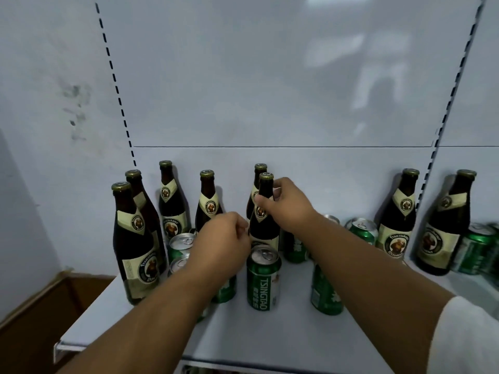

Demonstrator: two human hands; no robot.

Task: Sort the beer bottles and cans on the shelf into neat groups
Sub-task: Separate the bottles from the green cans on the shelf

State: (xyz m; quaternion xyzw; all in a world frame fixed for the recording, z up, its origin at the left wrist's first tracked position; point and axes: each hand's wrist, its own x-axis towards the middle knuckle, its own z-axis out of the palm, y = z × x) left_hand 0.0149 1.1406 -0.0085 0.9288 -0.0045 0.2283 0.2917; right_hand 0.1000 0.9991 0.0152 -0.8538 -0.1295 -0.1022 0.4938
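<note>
Brown Franziskaner bottles and green Tsingtao cans stand mixed on a white shelf (270, 338). My right hand (286, 203) is closed around the neck of an upright brown bottle (264, 230) at the centre, with another bottle (258, 171) just behind it. My left hand (222, 241) hovers with curled fingers above a green can (224, 291); whatever lies under the palm is hidden. A Tsingtao can (263, 282) stands in front of the held bottle. Several bottles (132, 244) cluster at the left, two bottles (397, 222) at the right.
More green cans sit at the left (180, 242), under my right forearm (324, 298), and at the right (363, 230), with some at the far right edge (475, 249). Slotted uprights (118, 90) frame the back panel. A cardboard box (54, 300) sits lower left.
</note>
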